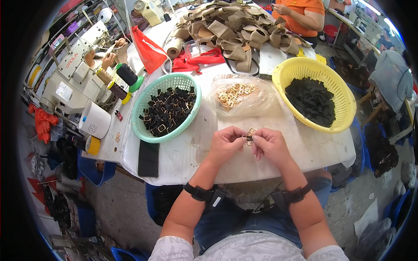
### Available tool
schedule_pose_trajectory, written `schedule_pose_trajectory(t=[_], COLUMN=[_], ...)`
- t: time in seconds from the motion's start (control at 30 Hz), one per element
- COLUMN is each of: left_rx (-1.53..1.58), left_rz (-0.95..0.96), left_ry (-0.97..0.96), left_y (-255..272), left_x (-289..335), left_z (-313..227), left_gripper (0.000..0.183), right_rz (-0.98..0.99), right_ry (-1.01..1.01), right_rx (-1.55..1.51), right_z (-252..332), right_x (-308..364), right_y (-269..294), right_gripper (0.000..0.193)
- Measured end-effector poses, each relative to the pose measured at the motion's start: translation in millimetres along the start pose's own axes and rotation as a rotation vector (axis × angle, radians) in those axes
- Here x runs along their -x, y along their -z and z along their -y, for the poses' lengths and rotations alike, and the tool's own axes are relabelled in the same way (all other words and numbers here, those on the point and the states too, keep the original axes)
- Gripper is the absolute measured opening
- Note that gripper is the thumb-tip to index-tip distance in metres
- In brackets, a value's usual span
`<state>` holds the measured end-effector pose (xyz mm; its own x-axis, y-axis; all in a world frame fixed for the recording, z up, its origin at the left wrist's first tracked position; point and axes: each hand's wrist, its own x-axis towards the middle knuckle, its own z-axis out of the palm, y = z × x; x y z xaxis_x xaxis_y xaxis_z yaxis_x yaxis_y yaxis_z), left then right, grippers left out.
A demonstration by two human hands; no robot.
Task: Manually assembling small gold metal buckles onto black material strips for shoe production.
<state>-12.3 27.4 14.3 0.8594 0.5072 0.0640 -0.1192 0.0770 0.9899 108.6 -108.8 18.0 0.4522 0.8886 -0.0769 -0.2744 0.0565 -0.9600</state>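
Observation:
Close together above the near part of the white table, my two hands are at work on one small piece. A gold-coloured buckle [251,131] shows between the fingertips, with a short black strap [249,138] at it. My left hand [228,142] pinches the piece from the left, fingers closed. From the other side, my right hand [271,147] grips the black strap between thumb and fingers. Just beyond lies a clear plastic bag [261,101] of loose gold buckles [235,95]. How far the strap runs through the buckle is hidden by the fingers.
A green basket [137,123] holds black straps with buckles; a yellow basket [348,103] holds plain black strips. A black phone [148,159] lies at the front left edge. Sewing machine [72,74] and thread cones [127,75] stand left. Brown pieces [235,32] pile up far back, near another person [307,19].

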Motion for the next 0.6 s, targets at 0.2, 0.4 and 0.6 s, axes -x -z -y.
schedule_pose_trajectory(t=[0.2, 0.4, 0.6], left_rx=[-0.044, 0.012, -0.011], left_rz=[-0.05, -0.005, 0.027], left_ry=[-0.016, -0.023, -0.031], left_y=[-1.5, -2.8, -2.9], left_x=[-0.1, -0.1, 0.2], left_z=[1.8, 3.0, 4.1], left_gripper=[0.009, 0.011, 0.016], right_rz=[0.015, 0.018, 0.02], right_ry=[0.05, 0.057, 0.048], right_rx=[0.068, 0.014, -0.018], right_z=[1.2, -4.7, -4.3], right_x=[-1.3, -3.8, -3.4], right_y=[-5.1, -2.5, -2.4], right_gripper=[0.006, 0.005, 0.004])
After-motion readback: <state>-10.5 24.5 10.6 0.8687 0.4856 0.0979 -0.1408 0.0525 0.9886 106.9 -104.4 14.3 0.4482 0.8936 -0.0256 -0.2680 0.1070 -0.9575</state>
